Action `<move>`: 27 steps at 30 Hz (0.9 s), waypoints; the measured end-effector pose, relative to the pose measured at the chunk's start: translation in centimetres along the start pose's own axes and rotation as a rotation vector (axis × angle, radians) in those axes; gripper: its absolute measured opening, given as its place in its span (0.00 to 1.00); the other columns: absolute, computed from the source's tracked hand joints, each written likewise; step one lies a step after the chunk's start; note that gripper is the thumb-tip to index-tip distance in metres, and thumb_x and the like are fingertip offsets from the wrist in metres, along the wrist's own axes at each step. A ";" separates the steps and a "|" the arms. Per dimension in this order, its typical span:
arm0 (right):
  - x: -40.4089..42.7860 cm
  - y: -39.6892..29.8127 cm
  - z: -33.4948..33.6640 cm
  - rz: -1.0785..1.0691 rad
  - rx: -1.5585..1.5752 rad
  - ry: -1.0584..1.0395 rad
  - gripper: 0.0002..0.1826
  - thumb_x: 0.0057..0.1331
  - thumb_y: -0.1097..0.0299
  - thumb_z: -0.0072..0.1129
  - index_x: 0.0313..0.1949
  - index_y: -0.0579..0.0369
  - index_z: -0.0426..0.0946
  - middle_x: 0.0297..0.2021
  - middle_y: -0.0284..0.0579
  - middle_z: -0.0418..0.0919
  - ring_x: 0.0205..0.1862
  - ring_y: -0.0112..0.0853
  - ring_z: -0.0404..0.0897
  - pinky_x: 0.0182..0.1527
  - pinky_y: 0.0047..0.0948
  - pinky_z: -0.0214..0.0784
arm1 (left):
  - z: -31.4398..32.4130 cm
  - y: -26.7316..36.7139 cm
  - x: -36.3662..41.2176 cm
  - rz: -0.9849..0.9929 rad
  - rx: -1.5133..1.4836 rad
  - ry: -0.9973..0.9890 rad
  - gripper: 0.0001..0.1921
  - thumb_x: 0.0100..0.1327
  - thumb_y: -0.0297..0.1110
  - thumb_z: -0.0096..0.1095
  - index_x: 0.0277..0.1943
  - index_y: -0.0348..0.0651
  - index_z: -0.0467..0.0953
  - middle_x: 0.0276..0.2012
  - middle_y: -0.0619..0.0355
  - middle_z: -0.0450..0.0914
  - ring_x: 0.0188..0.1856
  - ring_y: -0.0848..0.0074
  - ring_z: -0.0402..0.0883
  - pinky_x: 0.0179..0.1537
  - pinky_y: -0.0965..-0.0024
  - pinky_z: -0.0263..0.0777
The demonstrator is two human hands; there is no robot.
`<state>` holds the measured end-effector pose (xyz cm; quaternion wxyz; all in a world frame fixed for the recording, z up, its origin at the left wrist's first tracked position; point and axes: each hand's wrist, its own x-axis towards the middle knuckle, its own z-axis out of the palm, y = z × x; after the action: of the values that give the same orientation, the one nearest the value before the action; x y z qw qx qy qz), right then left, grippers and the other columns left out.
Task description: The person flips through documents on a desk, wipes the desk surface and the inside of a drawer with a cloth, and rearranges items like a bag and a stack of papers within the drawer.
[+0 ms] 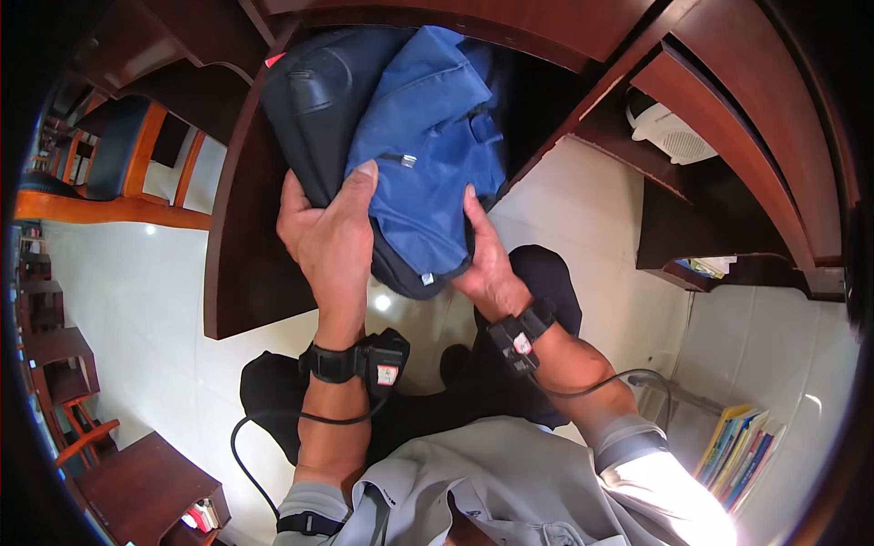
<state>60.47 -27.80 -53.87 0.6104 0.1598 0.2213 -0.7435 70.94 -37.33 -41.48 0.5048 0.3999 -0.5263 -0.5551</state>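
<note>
A blue fabric bag [430,150] lies against a black bag [307,89] within a dark wooden desk compartment [256,273]. My left hand [328,232] grips the near side of the bags, its thumb on the blue fabric and its other fingers by the black one. On the other side, my right hand [488,252] holds the lower right edge of the blue bag, with the thumb up along it; some of its fingers are hidden beneath. Black straps with small devices and cables are on both wrists.
At the right, a shelf unit holds a white device [672,133] and some papers [710,266]. Books [737,450] stand low at the right. A chair [130,157] is at the upper left; another desk [147,484] is at the lower left. Pale tiled floor shows below.
</note>
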 end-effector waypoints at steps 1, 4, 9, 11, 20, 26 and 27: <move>0.5 -0.2 0.5 -0.060 -0.012 0.006 0.35 0.69 0.45 0.61 0.65 0.56 0.69 0.63 0.49 0.74 0.63 0.44 0.74 0.69 0.49 0.64 | 0.0 -0.6 0.2 0.001 0.009 0.001 0.17 0.59 0.24 0.71 0.50 0.29 0.79 0.41 0.55 0.85 0.41 0.77 0.80 0.49 0.74 0.73; 1.9 -1.1 0.5 -0.154 -0.011 0.050 0.31 0.69 0.51 0.63 0.63 0.57 0.70 0.61 0.49 0.76 0.61 0.44 0.76 0.66 0.48 0.69 | 0.6 -2.6 0.5 0.064 -0.115 0.028 0.16 0.59 0.22 0.71 0.50 0.30 0.79 0.42 0.56 0.84 0.42 0.78 0.80 0.50 0.75 0.73; 4.5 -3.2 -1.2 -0.357 -0.129 0.141 0.43 0.61 0.54 0.75 0.64 0.71 0.62 0.59 0.59 0.74 0.56 0.45 0.80 0.58 0.47 0.78 | 1.8 -5.4 1.3 0.047 -0.194 0.011 0.18 0.60 0.22 0.71 0.53 0.31 0.78 0.44 0.56 0.83 0.43 0.78 0.80 0.51 0.75 0.73; 4.7 -3.2 -1.0 -0.417 -0.124 0.110 0.43 0.60 0.55 0.76 0.62 0.73 0.63 0.56 0.61 0.76 0.52 0.45 0.82 0.55 0.45 0.81 | 2.2 -6.3 1.8 0.026 -0.181 -0.004 0.18 0.60 0.22 0.70 0.53 0.30 0.78 0.45 0.56 0.83 0.43 0.78 0.80 0.50 0.75 0.73; 7.7 -3.7 -0.8 -0.581 -0.106 0.189 0.35 0.63 0.58 0.73 0.59 0.70 0.66 0.53 0.57 0.78 0.50 0.45 0.83 0.52 0.46 0.82 | 4.2 -9.2 5.2 0.010 -0.150 -0.040 0.14 0.61 0.27 0.71 0.48 0.31 0.79 0.39 0.59 0.84 0.39 0.79 0.79 0.46 0.75 0.73; 9.5 -4.9 -0.9 -0.659 -0.151 0.261 0.39 0.59 0.54 0.77 0.56 0.72 0.66 0.50 0.60 0.78 0.47 0.43 0.83 0.47 0.44 0.83 | 5.1 -9.4 5.6 0.028 -0.228 -0.032 0.17 0.62 0.24 0.69 0.53 0.32 0.79 0.44 0.57 0.84 0.43 0.78 0.80 0.50 0.74 0.73; 9.7 -4.7 -0.6 -0.660 -0.144 0.238 0.41 0.58 0.52 0.78 0.56 0.73 0.65 0.49 0.60 0.78 0.46 0.43 0.83 0.46 0.43 0.83 | 5.0 -9.2 5.7 0.034 -0.212 -0.026 0.17 0.62 0.24 0.69 0.53 0.32 0.79 0.45 0.57 0.84 0.43 0.77 0.80 0.50 0.74 0.73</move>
<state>53.85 -34.88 -58.73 0.3171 0.1219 0.3823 -0.8593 63.77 -42.63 -49.41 0.5467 0.3280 -0.4781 -0.6041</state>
